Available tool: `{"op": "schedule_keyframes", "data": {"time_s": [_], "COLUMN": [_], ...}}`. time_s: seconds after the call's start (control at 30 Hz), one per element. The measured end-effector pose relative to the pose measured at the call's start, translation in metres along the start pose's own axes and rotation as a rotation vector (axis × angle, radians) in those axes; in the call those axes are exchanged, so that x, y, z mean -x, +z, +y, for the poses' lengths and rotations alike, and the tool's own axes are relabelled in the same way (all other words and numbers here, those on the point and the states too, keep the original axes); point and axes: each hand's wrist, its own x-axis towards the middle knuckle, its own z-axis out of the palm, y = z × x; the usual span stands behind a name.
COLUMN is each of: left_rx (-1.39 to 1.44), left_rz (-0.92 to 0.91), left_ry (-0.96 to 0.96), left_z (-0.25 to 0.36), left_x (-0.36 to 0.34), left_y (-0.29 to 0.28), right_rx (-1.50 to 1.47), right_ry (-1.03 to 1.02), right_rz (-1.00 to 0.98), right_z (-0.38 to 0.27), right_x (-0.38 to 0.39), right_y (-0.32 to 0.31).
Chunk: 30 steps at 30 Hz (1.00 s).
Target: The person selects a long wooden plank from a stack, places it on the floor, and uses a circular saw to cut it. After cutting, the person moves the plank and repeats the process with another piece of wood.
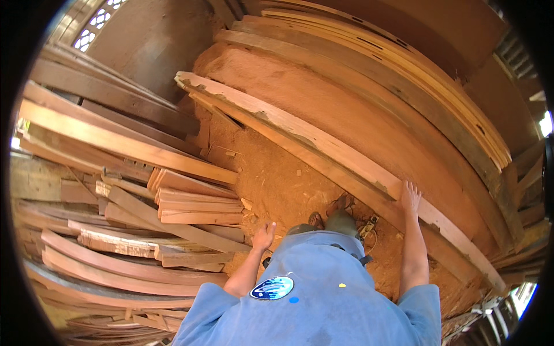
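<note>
A long pale plank [323, 140] with a ragged, bark-like edge runs slantwise from the upper left to the lower right. My right hand [411, 197] lies on this plank, fingers stretched out across its upper face. Just below, a second, darker board [306, 161] runs along the plank's near side. My left hand [264, 236] hangs free beside my body, loosely curled with the thumb apart, and nothing shows in it. It is nearest to a stack of short reddish boards [199, 209], without touching them.
Long timbers [133, 141] and curved slats [121, 268] are piled on the left. Behind the plank lies a mound of sawdust [346, 109], bordered by more long boards [381, 43]. Sawdust and chips cover the floor [271, 179]. A small object with a cord [368, 226] sits near my feet.
</note>
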Motion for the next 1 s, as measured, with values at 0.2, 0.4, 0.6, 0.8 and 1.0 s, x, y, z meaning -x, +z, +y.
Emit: {"op": "schedule_keyframes", "data": {"time_s": [0.2, 0.4, 0.6, 0.8, 1.0], "left_rx": [0.186, 0.415, 0.856, 1.122, 1.473], "left_rz": [-0.109, -0.116, -0.123, -0.162, -0.196], "left_ry": [0.099, 0.294, 0.183, -0.208, -0.292], "left_z": [0.008, 0.086, 0.214, 0.348, 0.366], "left_x": [0.017, -0.009, -0.048, -0.079, -0.151], "left_y": [0.025, 0.037, 0.047, 0.044, 0.092], "right_rx": [0.083, 0.106, 0.026, -0.028, -0.236], "right_ry": [0.073, 0.085, 0.085, 0.034, -0.107], "right_rz": [-0.007, 0.036, 0.04, 0.011, -0.023], "right_z": [-0.011, -0.013, -0.025, -0.015, 0.0], "right_x": [0.02, 0.03, 0.043, 0.058, 0.057], "right_y": [-0.006, 0.0, -0.015, -0.013, -0.047]}}
